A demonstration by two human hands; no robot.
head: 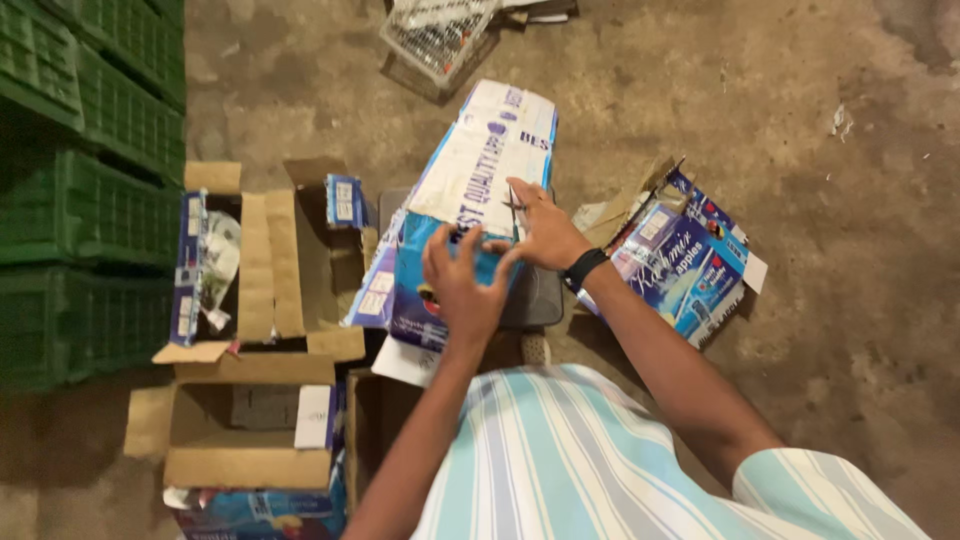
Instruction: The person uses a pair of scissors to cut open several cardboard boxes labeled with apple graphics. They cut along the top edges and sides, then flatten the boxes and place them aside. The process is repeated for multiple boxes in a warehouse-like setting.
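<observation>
The person leans over a flattened blue and white carton (470,190) that lies on the floor in front of them, its near end on a dark flat thing. The left hand (462,285) rests on the blue part with fingers spread wide, not gripping. The right hand (545,235) presses the white part, and something thin and dark sticks out by its fingers; what it is cannot be told. The carton could slide or the edge could scrape a finger if a hand slips. An open brown box (260,265) to the left holds crumpled wrap. Another open box (250,425) looks nearly bare. Green crates (80,150) stand stacked beside them. A torn blue box (685,260) lies to the right.
</observation>
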